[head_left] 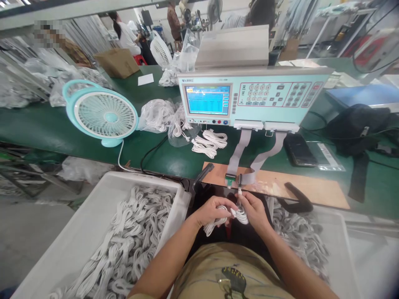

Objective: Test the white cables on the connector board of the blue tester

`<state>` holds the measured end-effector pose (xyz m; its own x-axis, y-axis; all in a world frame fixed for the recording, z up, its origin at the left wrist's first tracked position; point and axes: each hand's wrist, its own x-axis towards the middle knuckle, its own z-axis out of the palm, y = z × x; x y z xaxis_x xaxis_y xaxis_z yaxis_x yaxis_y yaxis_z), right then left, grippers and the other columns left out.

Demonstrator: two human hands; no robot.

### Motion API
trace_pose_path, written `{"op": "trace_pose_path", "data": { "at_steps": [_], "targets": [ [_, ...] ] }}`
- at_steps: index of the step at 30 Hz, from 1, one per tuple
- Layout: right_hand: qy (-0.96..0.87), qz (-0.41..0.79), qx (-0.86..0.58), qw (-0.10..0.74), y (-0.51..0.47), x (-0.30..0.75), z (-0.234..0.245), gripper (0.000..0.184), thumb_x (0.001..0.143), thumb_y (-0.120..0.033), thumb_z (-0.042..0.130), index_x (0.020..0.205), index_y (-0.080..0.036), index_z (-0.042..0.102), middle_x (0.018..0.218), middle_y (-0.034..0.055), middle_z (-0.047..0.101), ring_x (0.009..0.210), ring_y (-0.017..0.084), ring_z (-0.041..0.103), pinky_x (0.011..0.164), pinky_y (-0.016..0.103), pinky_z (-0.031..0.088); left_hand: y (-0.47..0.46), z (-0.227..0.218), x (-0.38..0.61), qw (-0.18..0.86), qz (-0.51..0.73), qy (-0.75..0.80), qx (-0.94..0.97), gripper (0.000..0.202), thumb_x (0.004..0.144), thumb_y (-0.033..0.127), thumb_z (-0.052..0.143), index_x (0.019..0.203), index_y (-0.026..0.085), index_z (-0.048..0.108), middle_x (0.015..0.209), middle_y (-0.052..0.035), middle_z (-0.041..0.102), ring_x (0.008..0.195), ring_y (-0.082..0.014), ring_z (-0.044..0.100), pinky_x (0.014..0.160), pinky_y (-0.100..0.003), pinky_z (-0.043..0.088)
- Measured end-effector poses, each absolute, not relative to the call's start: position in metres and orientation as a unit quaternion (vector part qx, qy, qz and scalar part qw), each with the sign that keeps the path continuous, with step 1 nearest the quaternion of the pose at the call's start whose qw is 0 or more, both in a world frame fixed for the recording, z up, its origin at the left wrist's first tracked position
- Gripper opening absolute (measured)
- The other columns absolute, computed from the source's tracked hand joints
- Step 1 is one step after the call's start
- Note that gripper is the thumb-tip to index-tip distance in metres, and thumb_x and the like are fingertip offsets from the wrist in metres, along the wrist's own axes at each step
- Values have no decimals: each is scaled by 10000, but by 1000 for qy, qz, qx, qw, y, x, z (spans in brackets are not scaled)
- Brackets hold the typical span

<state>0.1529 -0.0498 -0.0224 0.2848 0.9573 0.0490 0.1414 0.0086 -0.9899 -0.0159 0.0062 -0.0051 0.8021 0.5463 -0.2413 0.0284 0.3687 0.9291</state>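
My left hand [215,209] is closed on a coiled white cable [213,227] in front of my body. A white plug end shows by its fingertips. My right hand [253,207] pinches a white cable's plug [240,195] at the small connector on a grey ribbon cable [248,179]. Below it hangs a white coil [240,215] between both hands; which hand bears it I cannot tell. Beside the right fingers, a green circuit board [230,181] ends the other ribbon cable [238,151]. Both ribbons run up to a cable tester [249,97] with a lit blue screen.
Bundled white cables fill a left bin [107,178] and a right bin [339,220]. A wooden board [299,189] lies along the bench edge. A turquoise fan [102,112], cable coils [209,143], a phone [299,150] and a black bag [349,124] rest on the bench. People sit behind.
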Motion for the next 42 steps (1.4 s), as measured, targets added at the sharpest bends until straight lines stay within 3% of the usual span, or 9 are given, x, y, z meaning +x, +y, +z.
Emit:
{"op": "trace_pose_path", "data": {
  "at_steps": [3,9,15,20,29,37,42],
  "targets": [
    [-429,429,-575,550,-49,150,-16,333,755,-492,609,788,-163,650,604,1,543,541,149,475,506,246,365,2,-7,-10,736,239,324,544,289,650,323,677,841,108,647,526,7,562,369,-57,441,348,-158,332],
    [-285,548,-521,590,-45,143,-7,305,653,-433,724,750,-149,668,606,20,584,517,139,479,483,240,360,1,-5,3,629,345,374,587,274,773,400,548,771,129,594,553,20,523,420,-46,405,415,-160,326],
    [-258,563,-505,601,-41,146,-7,300,611,-411,761,741,-152,687,598,12,587,499,122,470,478,232,346,11,3,-1,532,314,322,717,260,805,344,500,674,150,614,654,-6,516,581,-94,474,540,-184,390],
    [-277,579,-500,581,-42,150,-8,299,643,-417,752,752,-146,689,645,29,623,530,123,486,505,228,355,10,-8,5,516,378,345,687,265,804,322,505,639,149,620,756,-32,572,749,-137,543,698,-222,426],
    [-296,569,-511,573,-42,150,-6,316,647,-456,738,720,-156,673,653,33,631,550,147,503,526,248,378,9,-22,15,596,379,417,572,311,737,426,571,589,153,573,578,3,529,482,-79,454,441,-175,350],
    [-288,587,-486,579,-43,150,-8,250,691,-397,725,766,-161,688,670,30,637,583,148,515,557,245,388,4,-27,21,651,408,425,479,334,719,450,596,586,151,530,431,64,412,360,-44,339,383,-175,272],
    [-283,583,-492,581,-43,149,-9,275,690,-414,719,794,-161,687,702,45,648,599,169,536,559,260,404,0,-32,24,639,423,435,473,340,721,478,591,645,147,603,487,35,495,396,-56,398,409,-183,323]
  ]
}}
